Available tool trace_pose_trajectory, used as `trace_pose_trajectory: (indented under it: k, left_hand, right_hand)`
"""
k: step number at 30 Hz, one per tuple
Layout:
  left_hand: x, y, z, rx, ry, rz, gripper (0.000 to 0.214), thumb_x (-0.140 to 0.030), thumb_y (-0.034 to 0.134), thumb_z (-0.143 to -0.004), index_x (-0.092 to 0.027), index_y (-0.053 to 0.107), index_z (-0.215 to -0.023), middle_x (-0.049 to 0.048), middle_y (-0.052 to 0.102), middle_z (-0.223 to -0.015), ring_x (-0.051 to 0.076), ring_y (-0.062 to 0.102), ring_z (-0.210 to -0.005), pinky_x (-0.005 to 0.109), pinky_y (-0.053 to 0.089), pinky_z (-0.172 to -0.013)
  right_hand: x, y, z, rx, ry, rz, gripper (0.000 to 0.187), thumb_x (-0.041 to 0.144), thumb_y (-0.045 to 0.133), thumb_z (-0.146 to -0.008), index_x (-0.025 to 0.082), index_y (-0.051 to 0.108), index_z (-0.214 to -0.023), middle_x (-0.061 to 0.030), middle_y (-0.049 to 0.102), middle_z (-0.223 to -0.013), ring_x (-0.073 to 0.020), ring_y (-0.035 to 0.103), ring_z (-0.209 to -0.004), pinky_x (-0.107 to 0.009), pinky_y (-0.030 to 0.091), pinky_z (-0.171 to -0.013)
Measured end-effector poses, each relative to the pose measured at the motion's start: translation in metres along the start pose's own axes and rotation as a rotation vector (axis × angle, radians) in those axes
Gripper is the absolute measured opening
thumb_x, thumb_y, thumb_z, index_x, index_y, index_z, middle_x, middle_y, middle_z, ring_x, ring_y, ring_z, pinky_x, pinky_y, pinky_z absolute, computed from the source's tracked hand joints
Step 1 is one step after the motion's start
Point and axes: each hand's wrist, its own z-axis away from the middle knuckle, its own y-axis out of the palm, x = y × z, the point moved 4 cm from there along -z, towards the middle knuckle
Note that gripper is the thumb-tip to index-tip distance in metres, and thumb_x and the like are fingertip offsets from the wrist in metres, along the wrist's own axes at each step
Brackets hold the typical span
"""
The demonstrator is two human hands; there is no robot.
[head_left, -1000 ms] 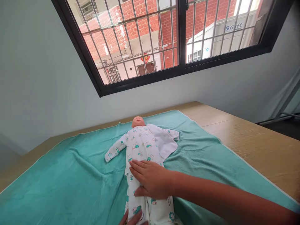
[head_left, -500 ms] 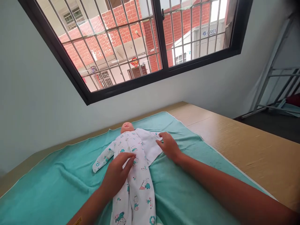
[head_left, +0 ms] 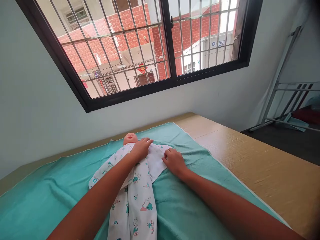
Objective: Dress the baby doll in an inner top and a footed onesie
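Observation:
A baby doll (head_left: 130,137) lies face up, dressed in a white footed romper (head_left: 140,193) with a teal and pink print. The romper's plain white flap (head_left: 157,160) is folded out to the right. My left hand (head_left: 142,149) rests on the doll's chest near the shoulder, fingers stretched out toward the flap. Curled fingers of my right hand (head_left: 174,161) are at the flap's outer edge, by the sleeve; the fingertips are partly hidden. My left forearm covers part of the romper's front.
Beneath the doll a teal towel (head_left: 67,180) with some wrinkles covers much of the wooden table (head_left: 225,146). A barred window (head_left: 130,43) is in the wall behind. A metal frame (head_left: 271,90) stands on the floor at the right.
My left hand has moved up and forward from the romper's middle to the doll's upper chest. My right hand's fingers have curled in at the flap. The view has shifted slightly.

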Motion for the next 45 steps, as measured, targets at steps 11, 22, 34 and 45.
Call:
trace_pose_trajectory:
  k: [11,22,34,45]
  left_hand:
    - [0.000,-0.006,-0.037,0.323,0.031,-0.099,0.034,-0.017,0.049,-0.080,-0.029,0.062,-0.110,0.0071,0.067,-0.108,0.023,0.064,-0.090,0.034,0.049,-0.075]
    - [0.034,-0.026,-0.030,0.365,0.084,-0.219,0.022,-0.018,0.057,-0.074,-0.028,0.066,-0.092,0.0015,0.068,-0.101,0.017,0.062,-0.080,0.027,0.045,-0.069]
    - [0.084,-0.052,0.018,0.131,-0.003,-0.285,0.024,-0.019,0.043,-0.087,-0.026,0.062,-0.099,0.0045,0.068,-0.105,0.021,0.064,-0.086,0.030,0.045,-0.072]
    - [0.084,-0.028,0.054,0.024,-0.267,-0.134,0.034,-0.018,0.040,-0.088,-0.022,0.059,-0.115,0.0144,0.064,-0.118,0.029,0.065,-0.095,0.042,0.045,-0.083]
  right_hand:
    - [-0.005,0.006,-0.004,0.003,-0.038,-0.192,0.016,0.023,0.057,-0.082,0.018,0.055,-0.068,-0.0027,0.063,-0.079,-0.0164,0.055,-0.076,-0.027,0.032,-0.066]
    - [0.070,-0.016,0.048,-0.041,-0.562,-0.682,0.014,0.020,0.050,-0.088,0.020,0.056,-0.100,-0.0054,0.068,-0.105,-0.0171,0.062,-0.096,-0.029,0.046,-0.085]
    - [0.069,-0.002,0.041,-0.107,-0.568,-0.392,0.008,0.018,0.053,-0.089,0.019,0.061,-0.088,-0.0054,0.065,-0.094,-0.0180,0.057,-0.084,-0.030,0.044,-0.076]
    - [0.113,0.000,0.075,-0.019,-1.023,-0.413,0.012,0.020,0.045,-0.093,0.021,0.056,-0.097,-0.0042,0.060,-0.130,-0.0143,0.047,-0.128,-0.035,0.023,-0.113]
